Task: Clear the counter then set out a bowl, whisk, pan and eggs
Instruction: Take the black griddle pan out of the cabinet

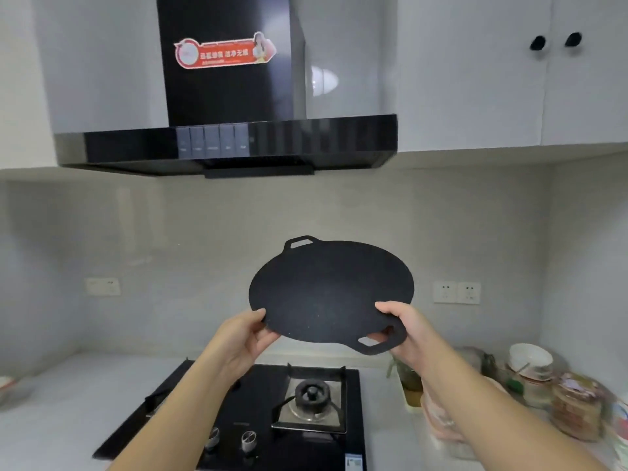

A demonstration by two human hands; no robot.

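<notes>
A flat round black pan (pixel 326 290) with two small loop handles is held up in the air above the stove, tilted toward me. My left hand (pixel 243 338) grips its lower left rim, thumb on top. My right hand (pixel 404 329) grips the lower right rim beside the near loop handle. A white bowl (pixel 530 358) sits on a stack of dishes at the right of the counter. No whisk or eggs are in view.
A black gas stove (pixel 306 402) with a burner lies below the pan. A black range hood (pixel 238 144) hangs overhead. Jars, containers and wrapped items (pixel 574 406) crowd the right counter. Wall sockets (pixel 457 292) are behind. White counter (pixel 68 402) spreads left.
</notes>
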